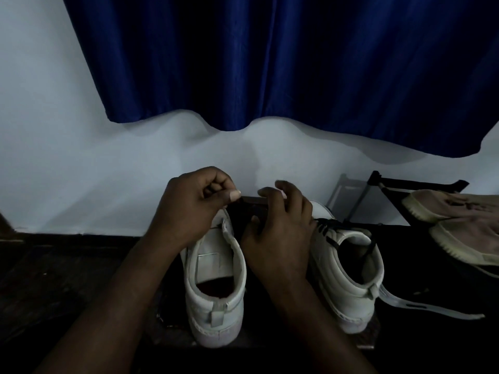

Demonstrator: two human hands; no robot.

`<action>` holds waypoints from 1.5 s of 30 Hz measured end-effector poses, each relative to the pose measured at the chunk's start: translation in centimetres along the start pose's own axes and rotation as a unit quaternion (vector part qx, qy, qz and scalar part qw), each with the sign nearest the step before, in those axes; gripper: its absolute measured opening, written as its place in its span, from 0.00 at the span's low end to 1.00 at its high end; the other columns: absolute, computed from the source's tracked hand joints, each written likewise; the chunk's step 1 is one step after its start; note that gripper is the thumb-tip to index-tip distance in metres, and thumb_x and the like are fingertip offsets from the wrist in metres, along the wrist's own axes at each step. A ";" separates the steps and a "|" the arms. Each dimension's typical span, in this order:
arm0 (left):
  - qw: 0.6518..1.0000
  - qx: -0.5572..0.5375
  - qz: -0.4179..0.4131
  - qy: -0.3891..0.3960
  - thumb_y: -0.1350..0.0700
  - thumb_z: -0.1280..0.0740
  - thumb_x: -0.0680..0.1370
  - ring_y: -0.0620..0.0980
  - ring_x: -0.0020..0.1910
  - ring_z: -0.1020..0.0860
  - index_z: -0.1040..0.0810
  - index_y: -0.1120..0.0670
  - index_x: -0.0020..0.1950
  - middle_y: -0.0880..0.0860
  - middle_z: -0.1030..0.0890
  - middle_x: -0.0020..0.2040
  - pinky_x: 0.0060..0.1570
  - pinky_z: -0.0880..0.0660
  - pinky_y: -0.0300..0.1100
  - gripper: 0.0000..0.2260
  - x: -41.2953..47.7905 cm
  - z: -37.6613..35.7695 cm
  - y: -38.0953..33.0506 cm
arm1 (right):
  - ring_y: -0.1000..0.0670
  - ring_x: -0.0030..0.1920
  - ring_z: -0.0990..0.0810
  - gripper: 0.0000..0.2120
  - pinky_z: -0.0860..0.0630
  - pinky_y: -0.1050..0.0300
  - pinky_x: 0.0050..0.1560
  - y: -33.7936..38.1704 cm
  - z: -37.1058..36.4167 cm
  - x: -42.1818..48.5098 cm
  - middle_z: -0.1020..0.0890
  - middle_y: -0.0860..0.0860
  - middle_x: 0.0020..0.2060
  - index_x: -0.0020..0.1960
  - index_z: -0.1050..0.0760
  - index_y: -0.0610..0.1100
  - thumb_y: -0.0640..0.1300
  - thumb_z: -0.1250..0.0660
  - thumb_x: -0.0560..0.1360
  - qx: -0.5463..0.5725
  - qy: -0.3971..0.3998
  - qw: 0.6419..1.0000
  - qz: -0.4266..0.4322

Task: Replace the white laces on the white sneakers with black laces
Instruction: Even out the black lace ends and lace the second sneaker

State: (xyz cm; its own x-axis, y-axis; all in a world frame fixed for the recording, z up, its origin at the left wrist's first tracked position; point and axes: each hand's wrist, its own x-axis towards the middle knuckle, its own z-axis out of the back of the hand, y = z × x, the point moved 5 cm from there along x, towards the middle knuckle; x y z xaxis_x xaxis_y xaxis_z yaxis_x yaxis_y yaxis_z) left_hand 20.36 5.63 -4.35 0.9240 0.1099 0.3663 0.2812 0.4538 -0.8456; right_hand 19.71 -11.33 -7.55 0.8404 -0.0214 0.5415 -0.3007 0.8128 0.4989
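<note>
Two white sneakers stand heel toward me on a dark surface. Over the front of the left sneaker (216, 276) both my hands work. My left hand (194, 206) has its fingers curled and pinches a black lace (249, 200) between thumb and forefinger. My right hand (280, 228) hovers beside it with fingers bent around the same lace stretch; its grip is hard to see. The right sneaker (348, 271) has a black lace (328, 230) threaded through its eyelets. A white lace (432, 306) lies flat on the surface to the right of it.
A pair of beige shoes (464, 225) rests on a black rack (378, 184) at the right. A white wall and a dark blue curtain (270, 63) stand behind. The dark floor (54, 265) spreads to the left.
</note>
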 end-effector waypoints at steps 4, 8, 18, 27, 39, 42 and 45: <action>0.998 0.001 0.002 0.063 0.63 0.28 0.79 0.46 0.47 0.15 0.14 0.48 0.47 0.45 0.13 0.45 0.56 0.19 0.53 0.10 -0.1 -0.7 0.0 | 0.54 0.63 0.19 0.19 0.21 0.46 0.63 -0.3 -0.3 0.6 0.18 0.55 0.62 0.68 0.24 0.50 0.44 0.31 0.77 0.249 0.037 0.968 0.009; 0.998 -0.002 0.024 0.056 0.62 0.26 0.77 0.49 0.43 0.15 0.18 0.47 0.48 0.48 0.13 0.41 0.52 0.19 0.51 0.09 -0.1 -0.8 0.4 | 0.54 0.52 0.13 0.10 0.17 0.48 0.55 -0.3 -1.4 0.8 0.12 0.54 0.49 0.61 0.19 0.47 0.44 0.28 0.80 0.379 0.090 0.921 -0.023; 0.992 0.033 0.123 0.000 0.46 0.24 0.75 0.46 0.38 0.15 0.18 0.47 0.47 0.47 0.13 0.38 0.41 0.21 0.44 0.07 -0.5 0.2 1.6 | 0.51 0.34 0.16 0.06 0.19 0.52 0.39 -1.7 -1.9 1.8 0.15 0.52 0.33 0.43 0.19 0.47 0.42 0.26 0.78 0.309 0.081 0.946 -0.064; 0.963 0.116 0.212 0.121 0.48 0.19 0.64 0.51 0.45 0.15 0.14 0.48 0.43 0.48 0.13 0.39 0.51 0.21 0.47 0.11 -0.7 0.3 2.4 | 0.53 0.41 0.13 0.10 0.16 0.56 0.50 -2.5 -4.6 1.8 0.12 0.51 0.40 0.47 0.16 0.47 0.33 0.31 0.77 0.381 0.143 0.895 -0.185; 0.960 0.047 0.250 0.117 0.66 0.22 0.70 0.51 0.41 0.16 0.14 0.56 0.48 0.58 0.13 0.42 0.49 0.22 0.46 0.10 -1.0 0.5 3.6 | 0.62 0.39 0.18 0.09 0.29 0.75 0.38 -2.3 -4.5 2.0 0.15 0.57 0.35 0.37 0.17 0.50 0.39 0.28 0.73 0.258 0.203 0.938 -0.113; 0.960 0.042 0.249 0.119 0.65 0.20 0.68 0.52 0.42 0.15 0.14 0.55 0.48 0.57 0.13 0.42 0.52 0.21 0.49 0.12 -1.0 0.3 3.6 | 0.59 0.37 0.18 0.06 0.28 0.72 0.38 -2.0 -4.4 2.0 0.15 0.55 0.35 0.38 0.16 0.46 0.41 0.29 0.73 0.262 0.221 0.935 -0.096; 0.961 0.034 0.252 0.112 0.58 0.22 0.60 0.54 0.44 0.15 0.14 0.55 0.48 0.57 0.13 0.42 0.55 0.20 0.52 0.17 -1.1 0.3 3.4 | 0.57 0.37 0.18 0.04 0.25 0.68 0.38 -1.8 -4.3 1.9 0.15 0.54 0.35 0.38 0.16 0.46 0.43 0.27 0.72 0.253 0.226 0.937 -0.082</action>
State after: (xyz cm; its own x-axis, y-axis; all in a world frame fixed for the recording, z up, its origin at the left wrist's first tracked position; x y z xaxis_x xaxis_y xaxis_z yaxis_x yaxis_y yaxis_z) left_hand 20.23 7.33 -7.47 0.9731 0.1412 -0.1822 -0.2270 0.4506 -0.8634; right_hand 23.80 -10.28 -10.33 0.9645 0.2209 0.1444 -0.2304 0.4379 0.8690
